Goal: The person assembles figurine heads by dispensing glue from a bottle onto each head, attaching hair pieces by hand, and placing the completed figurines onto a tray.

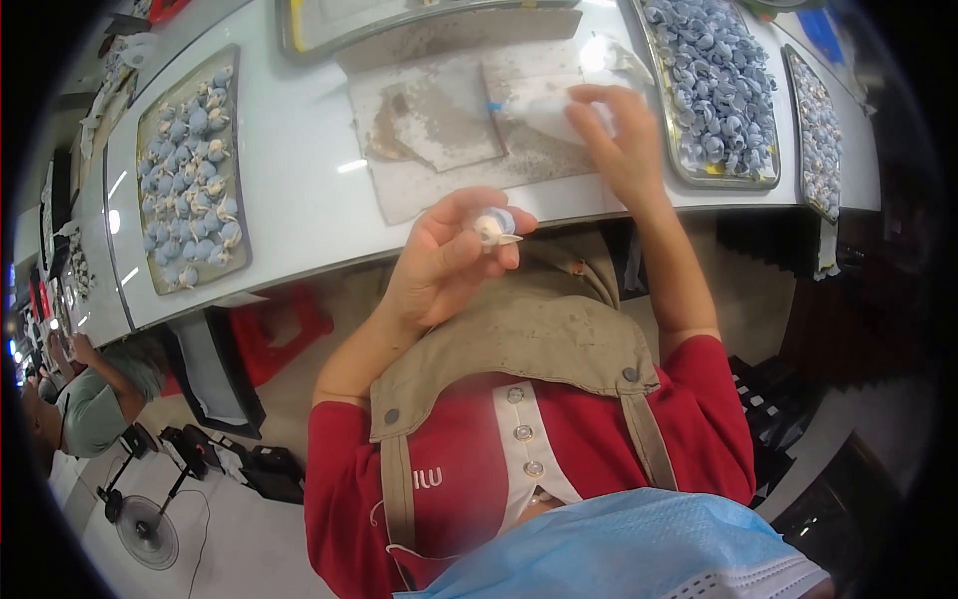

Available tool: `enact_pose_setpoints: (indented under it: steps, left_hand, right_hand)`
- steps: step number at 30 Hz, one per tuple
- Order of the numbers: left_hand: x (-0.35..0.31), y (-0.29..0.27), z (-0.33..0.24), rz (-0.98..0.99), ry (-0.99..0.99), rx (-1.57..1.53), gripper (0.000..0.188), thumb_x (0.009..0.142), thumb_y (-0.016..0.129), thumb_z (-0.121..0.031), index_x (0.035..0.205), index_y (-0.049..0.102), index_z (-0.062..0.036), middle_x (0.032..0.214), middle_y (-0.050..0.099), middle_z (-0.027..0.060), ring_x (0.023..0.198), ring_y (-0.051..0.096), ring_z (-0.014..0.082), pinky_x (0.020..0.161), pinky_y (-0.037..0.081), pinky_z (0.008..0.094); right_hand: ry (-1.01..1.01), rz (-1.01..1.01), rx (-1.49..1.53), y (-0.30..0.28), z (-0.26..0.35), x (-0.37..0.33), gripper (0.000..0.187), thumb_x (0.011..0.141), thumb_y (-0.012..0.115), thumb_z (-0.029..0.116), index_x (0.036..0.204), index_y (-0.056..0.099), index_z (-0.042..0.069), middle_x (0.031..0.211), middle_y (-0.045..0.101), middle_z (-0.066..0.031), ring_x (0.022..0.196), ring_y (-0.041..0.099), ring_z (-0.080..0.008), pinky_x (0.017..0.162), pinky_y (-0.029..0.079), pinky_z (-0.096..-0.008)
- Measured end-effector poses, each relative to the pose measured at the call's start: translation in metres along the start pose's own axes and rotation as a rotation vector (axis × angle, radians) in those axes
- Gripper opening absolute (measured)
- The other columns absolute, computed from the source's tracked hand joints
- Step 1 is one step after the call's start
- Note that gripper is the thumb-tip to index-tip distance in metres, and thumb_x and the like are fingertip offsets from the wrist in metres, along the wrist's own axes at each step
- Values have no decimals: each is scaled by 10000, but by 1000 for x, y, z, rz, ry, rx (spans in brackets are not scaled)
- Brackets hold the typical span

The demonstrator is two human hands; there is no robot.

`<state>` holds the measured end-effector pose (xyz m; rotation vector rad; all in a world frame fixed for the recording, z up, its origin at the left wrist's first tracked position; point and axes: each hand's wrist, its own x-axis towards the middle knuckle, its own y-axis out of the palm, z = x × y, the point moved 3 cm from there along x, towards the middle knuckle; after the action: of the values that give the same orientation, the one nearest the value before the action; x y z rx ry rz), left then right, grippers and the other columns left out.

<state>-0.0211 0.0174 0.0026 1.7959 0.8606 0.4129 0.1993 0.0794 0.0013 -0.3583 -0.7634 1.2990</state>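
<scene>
My left hand (446, 255) is closed on a small figurine (493, 228), with a rounded blue-grey part, a cream part and a pale pointed piece sticking out. The fingertips and thumb hold it in front of the apron, near the table's front edge. My right hand (624, 140) is over the right side of a stained work board (429, 185), its fingers curled. A whitish, blurred shape (555, 118) shows at its fingertips; its kind cannot be made out. The board carries brown and grey smears and a small blue mark.
On the left is a tray (239, 130) of similar blue and cream figurines. A tray (733, 184) heaped with blue-grey parts stands at right, beside another filled tray (834, 215). A tray edge (299, 30) shows behind the board. A red stool (269, 334) is under the table.
</scene>
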Motion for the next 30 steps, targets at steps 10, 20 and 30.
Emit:
enact_pose_setpoints:
  steps: [10, 20, 30]
  left_hand:
    - [12, -1, 10, -102, -52, 78, 362, 835, 618, -114, 1166, 495, -35, 1109, 566, 163, 869, 588, 169, 781, 490, 260]
    - [8, -2, 16, -135, -44, 144, 345, 840, 604, -90, 1163, 493, -44, 1102, 573, 149, 858, 593, 153, 758, 500, 237]
    - [6, -1, 14, -198, -62, 209, 329, 845, 593, -79, 1157, 497, -42, 1102, 583, 114, 862, 599, 144, 745, 499, 224]
  right_hand:
    - [-202, -303, -904, -117, -62, 41, 144, 750, 657, 247, 868, 660, 165, 948, 617, 28, 998, 520, -197, 843, 305, -447]
    - [-84, -68, -1092, -103, -63, 68, 155, 739, 652, 189, 856, 602, 100, 989, 588, -8, 1076, 472, -190, 905, 250, -522]
    - [134, 75, -59, -56, -10, 18, 108, 796, 597, 37, 886, 537, 34, 757, 596, -36, 684, 569, -116, 603, 449, -237]
